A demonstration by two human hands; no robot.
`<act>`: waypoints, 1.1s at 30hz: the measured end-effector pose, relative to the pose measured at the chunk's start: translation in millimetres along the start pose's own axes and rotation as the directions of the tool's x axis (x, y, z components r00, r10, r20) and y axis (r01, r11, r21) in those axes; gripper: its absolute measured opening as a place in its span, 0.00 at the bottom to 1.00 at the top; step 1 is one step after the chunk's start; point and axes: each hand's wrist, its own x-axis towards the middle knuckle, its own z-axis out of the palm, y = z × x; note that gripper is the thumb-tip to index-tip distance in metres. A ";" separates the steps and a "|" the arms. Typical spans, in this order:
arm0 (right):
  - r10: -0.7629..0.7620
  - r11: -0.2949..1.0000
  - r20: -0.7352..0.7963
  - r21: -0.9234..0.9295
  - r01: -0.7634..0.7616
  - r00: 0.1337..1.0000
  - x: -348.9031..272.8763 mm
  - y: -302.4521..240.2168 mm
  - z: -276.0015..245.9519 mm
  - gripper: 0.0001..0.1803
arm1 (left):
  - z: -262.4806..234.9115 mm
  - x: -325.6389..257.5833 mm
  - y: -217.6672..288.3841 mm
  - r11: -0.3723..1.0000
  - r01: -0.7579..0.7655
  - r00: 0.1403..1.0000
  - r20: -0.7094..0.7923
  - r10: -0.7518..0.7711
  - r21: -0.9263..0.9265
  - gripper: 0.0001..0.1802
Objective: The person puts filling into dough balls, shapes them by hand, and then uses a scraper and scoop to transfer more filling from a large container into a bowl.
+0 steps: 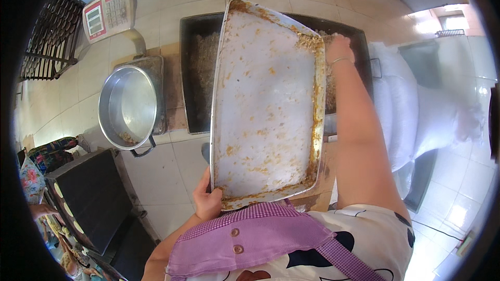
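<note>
A large, shallow metal tray (265,99) is held tilted in front of me, smeared with brown residue and crumbs. My left hand (208,200) is closed on its near left corner, thumb over the rim. Against the far right corner is my right hand (339,51), curled at the tray's edge, its fingertips hidden. Loose crumbs (310,42) gather inside that corner. Beneath the tray, a dark rectangular bin (188,119) contains pale, crumbly material (205,54), much of it covered by the tray.
To the left, a round metal pot (127,101) with crumbs inside rests on a scale platform (160,80), below its display unit (109,13). White sacks (403,104) stand right of the bin. A black box-shaped unit (88,198) occupies the lower left, near other people's hands (41,210).
</note>
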 end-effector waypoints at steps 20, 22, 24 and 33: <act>0.318 0.939 0.151 0.082 -0.333 0.936 68.8 24.9 70.2 0.27 | 1.0 -0.8 5.0 0.999 0.024 0.998 0.049 -0.025 0.028 0.37; 0.322 0.941 0.103 0.074 -0.330 0.941 39.2 4.9 15.9 0.25 | -0.3 -1.7 1.3 0.999 -0.009 0.999 0.032 0.008 0.031 0.36; 0.238 0.965 0.108 0.083 -0.247 0.965 33.1 10.6 7.8 0.22 | 1.0 -0.2 4.8 0.998 0.059 0.997 0.041 -0.059 0.010 0.37; 0.192 0.967 0.226 0.123 -0.223 0.955 24.9 -66.6 92.4 0.19 | 1.7 -5.8 8.3 0.997 0.061 0.997 0.043 -0.063 0.053 0.38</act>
